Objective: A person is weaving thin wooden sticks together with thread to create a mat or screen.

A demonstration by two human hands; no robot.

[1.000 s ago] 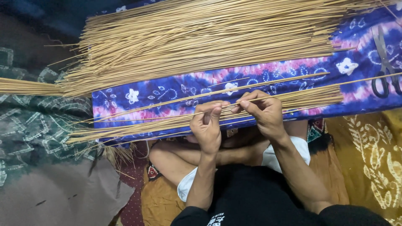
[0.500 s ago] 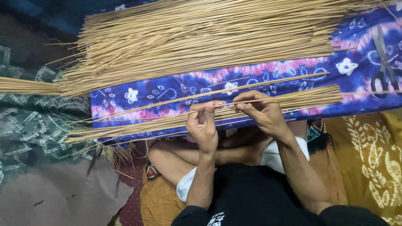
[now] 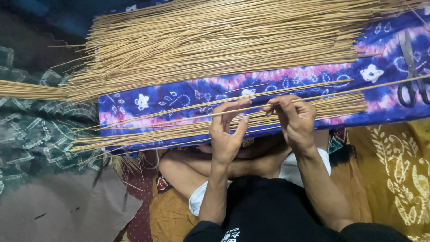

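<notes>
Item one, your landmark: the long cushion covered in blue, purple and pink tie-dye cloth with white flowers (image 3: 170, 96), lying crosswise just above your folded legs. Item two: your left hand (image 3: 227, 134), at the near edge of the cushion, fingers (image 3: 233, 107) spread and loosely open, their tips resting against one thin, straight, pale-tan stick (image 3: 322, 96); whether they pinch it, you cannot tell from here. Item three: your right hand (image 3: 293, 121), just beside the left and also at the cushion's near edge, fingers curled with thumb and forefinger closed on that same stick, which runs across the cushion's top towards its far right end. Item four: a small flat bundle of like sticks (image 3: 188, 130), lying along the near edge of the cushion, under both hands. Item five: a few loose single sticks (image 3: 224, 102) on the cushion's middle. Item six: a large heap of the same tan sticks (image 3: 215, 40), spread along the far side of the cushion and overhanging its left end. Item seven: a pair of black-handled scissors (image 3: 410, 76), at the right end of the cushion. Item eight: a mustard-yellow patterned cloth (image 3: 394, 175), below the cushion's right end. Item nine: a green patterned cloth (image 3: 31, 130), off the cushion's left end.
</notes>
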